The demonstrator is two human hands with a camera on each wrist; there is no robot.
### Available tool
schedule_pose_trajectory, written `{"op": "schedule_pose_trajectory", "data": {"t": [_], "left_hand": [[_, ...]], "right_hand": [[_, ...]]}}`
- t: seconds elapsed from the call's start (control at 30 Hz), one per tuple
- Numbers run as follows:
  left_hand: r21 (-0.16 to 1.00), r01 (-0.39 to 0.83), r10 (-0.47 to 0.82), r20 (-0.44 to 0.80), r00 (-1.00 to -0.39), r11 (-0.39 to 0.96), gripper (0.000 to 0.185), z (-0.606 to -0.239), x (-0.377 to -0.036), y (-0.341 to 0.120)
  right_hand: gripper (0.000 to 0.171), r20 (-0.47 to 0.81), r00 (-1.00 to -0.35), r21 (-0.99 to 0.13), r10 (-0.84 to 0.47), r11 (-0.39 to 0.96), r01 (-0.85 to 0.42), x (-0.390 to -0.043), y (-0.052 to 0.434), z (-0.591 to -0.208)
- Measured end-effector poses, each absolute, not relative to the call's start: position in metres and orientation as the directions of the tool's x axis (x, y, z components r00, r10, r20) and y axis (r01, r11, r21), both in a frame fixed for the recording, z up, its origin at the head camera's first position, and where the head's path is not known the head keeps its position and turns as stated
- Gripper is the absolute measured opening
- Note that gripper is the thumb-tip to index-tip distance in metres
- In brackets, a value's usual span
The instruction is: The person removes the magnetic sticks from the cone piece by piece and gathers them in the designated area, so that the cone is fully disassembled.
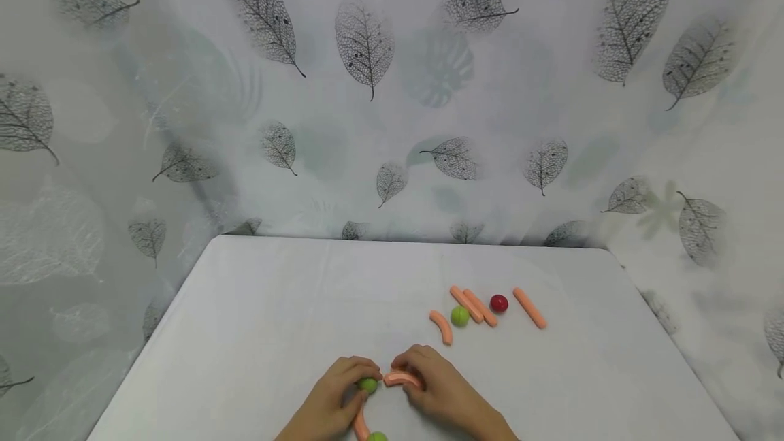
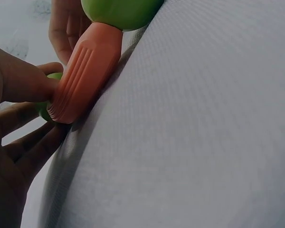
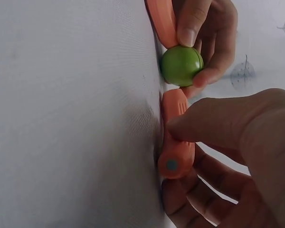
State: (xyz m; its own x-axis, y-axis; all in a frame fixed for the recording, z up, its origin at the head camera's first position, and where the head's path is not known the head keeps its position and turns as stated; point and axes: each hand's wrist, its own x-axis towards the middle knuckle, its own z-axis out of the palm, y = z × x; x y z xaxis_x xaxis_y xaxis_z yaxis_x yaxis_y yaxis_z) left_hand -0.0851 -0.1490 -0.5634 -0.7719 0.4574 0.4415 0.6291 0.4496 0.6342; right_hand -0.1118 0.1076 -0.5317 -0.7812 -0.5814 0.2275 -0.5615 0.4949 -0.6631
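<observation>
My left hand point(image 1: 333, 397) pinches a green ball point(image 1: 368, 385) between thumb and fingers on the white table. Opposite it, my right hand point(image 1: 437, 386) grips a short curved orange stick point(image 1: 403, 378) by its sides. In the right wrist view that stick point(image 3: 176, 159) shows a grey-green disc on its near end; its far end lies close to the ball point(image 3: 180, 65). Another curved orange stick point(image 2: 88, 76), with grooves, lies beside my left thumb in the left wrist view, its end touching a second green ball point(image 2: 123, 12).
Beyond my right hand lie a curved orange stick point(image 1: 442, 327), a green ball point(image 1: 459, 316), two straight orange sticks point(image 1: 474, 305) side by side, a red ball point(image 1: 499, 303) and another straight stick point(image 1: 529, 308). A leaf-patterned curtain point(image 1: 392, 107) hangs behind the table point(image 1: 257, 332).
</observation>
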Motion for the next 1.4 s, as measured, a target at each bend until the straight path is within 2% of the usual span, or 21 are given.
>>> {"op": "schedule_pose_trajectory", "data": {"t": [0.23, 0.4, 0.5, 0.77, 0.9, 1.07, 1.4], "left_hand": [[0.614, 0.636, 0.455, 0.449, -0.769, 0.468, 0.048, -0.562, -0.086, -0.149], [0.621, 0.58, 0.393, 0.427, -0.814, 0.527, 0.047, -0.559, -0.087, -0.151], [0.624, 0.547, 0.352, 0.419, -0.837, 0.558, 0.047, -0.559, -0.085, -0.152], [0.625, 0.505, 0.298, 0.413, -0.861, 0.595, 0.043, -0.555, -0.085, -0.152], [0.641, 0.478, 0.293, 0.38, -0.877, 0.6, 0.041, -0.552, -0.086, -0.151], [0.659, 0.444, 0.291, 0.336, -0.896, 0.606, 0.038, -0.553, -0.084, -0.151], [0.612, 0.328, 0.113, 0.362, -0.925, 0.72, 0.035, -0.556, -0.088, -0.153]], "right_hand": [[0.017, 0.219, -0.811, -0.609, -0.543, 0.573, -0.548, -0.111, 0.11, -0.534], [0.024, 0.222, -0.833, -0.552, -0.507, 0.639, -0.536, -0.114, 0.111, -0.533], [0.028, 0.24, -0.831, -0.528, -0.501, 0.651, -0.545, -0.114, 0.111, -0.531], [0.023, 0.292, -0.817, -0.493, -0.497, 0.654, -0.574, -0.117, 0.112, -0.524], [0.025, 0.27, -0.811, -0.466, -0.519, 0.666, -0.582, -0.118, 0.113, -0.522], [0.03, 0.211, -0.792, -0.486, -0.573, 0.641, -0.594, -0.116, 0.118, -0.523], [0.012, 0.078, -0.786, -0.549, -0.614, 0.631, -0.547, -0.118, 0.126, -0.514]]}}
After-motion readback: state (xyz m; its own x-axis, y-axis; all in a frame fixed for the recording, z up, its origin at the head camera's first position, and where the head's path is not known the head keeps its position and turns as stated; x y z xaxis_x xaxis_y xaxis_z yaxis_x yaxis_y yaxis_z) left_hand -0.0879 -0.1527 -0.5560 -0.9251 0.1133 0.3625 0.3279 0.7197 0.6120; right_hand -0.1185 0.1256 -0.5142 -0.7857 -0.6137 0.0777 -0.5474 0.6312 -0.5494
